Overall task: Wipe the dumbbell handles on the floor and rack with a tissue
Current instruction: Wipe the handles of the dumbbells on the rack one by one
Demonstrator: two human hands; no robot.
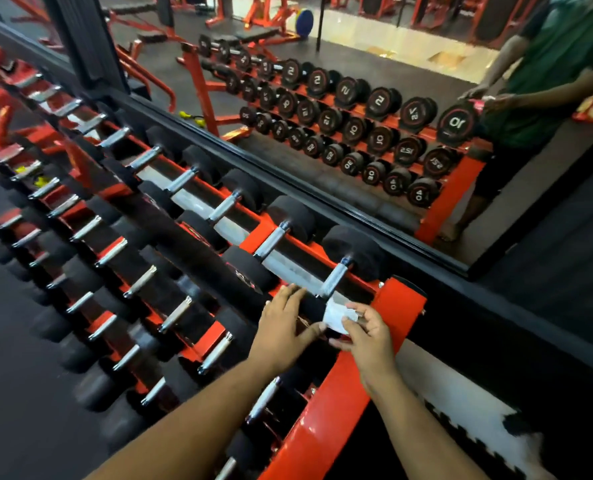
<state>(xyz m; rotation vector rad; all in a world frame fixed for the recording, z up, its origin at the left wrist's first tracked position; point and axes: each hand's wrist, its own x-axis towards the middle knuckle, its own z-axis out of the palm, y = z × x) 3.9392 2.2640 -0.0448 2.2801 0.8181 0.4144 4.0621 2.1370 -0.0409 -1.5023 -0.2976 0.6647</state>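
Note:
A white tissue (336, 315) is held between my two hands just below the nearest top-row dumbbell handle (335, 280). My right hand (367, 336) pinches the tissue's right side with curled fingers. My left hand (283, 323) lies with straight fingers over the dumbbell's near black head, and its thumb touches the tissue's lower left edge. Several black dumbbells with silver knurled handles fill the orange three-tier rack (404, 299), running away to the upper left.
A wall mirror (357, 188) behind the rack reflects the dumbbell rows and a person in a green shirt. Black rubber flooring (18, 393) lies to the left, and a dark wall with a white jagged mat edge (468, 414) to the right.

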